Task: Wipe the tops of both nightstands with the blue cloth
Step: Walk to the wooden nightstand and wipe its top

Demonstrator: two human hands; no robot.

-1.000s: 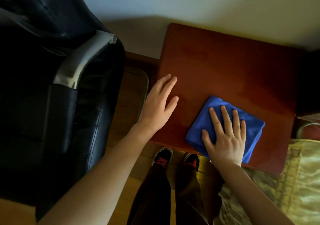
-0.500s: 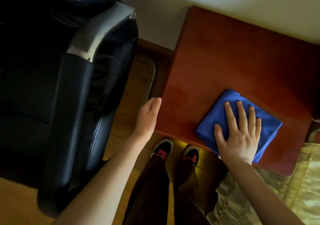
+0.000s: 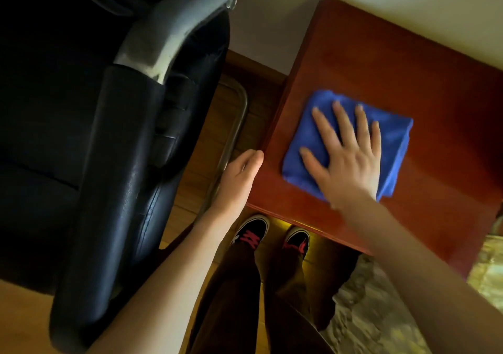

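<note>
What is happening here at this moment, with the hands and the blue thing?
A person is wiping the top of a reddish wooden nightstand. The right hand lies flat, fingers spread, on a folded blue cloth near the front left part of the top. The left hand holds nothing and sits at the nightstand's left edge, beside a black armchair. Nothing else lies on the visible top.

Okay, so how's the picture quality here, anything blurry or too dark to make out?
Head view: dim, warm light; the right hand and its forearm are motion-blurred over the blue cloth; the black chair sinks into near-black shadow; wide-angle bending curves the nightstand edges; a yellow glow shows beneath its front edge by the shoes; the left hand is sharper.
</note>
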